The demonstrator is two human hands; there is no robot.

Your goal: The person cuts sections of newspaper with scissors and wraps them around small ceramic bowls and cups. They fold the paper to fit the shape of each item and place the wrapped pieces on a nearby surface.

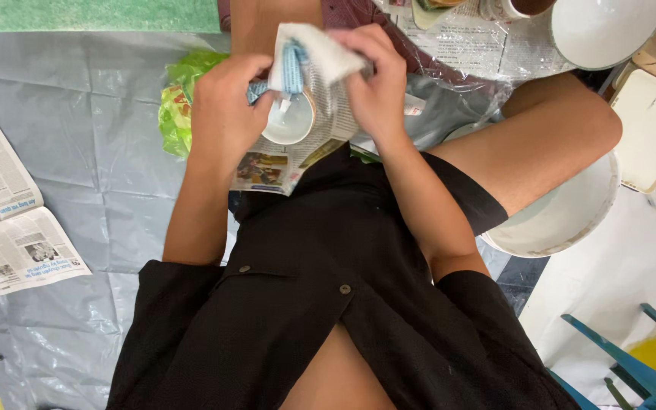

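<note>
Left hand (225,106) curls around white cup (288,120); right hand (377,80), right of cup, pinches newspaper sheet (309,114) over its rim. Cup body mostly hidden.

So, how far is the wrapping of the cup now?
Done: newspaper already lies under the cup. In hand: the left hand steadies the cup while the right hand pulls paper over it. Left: the cup's mouth shows uncovered, and white bowls sit unwrapped nearby.
</note>
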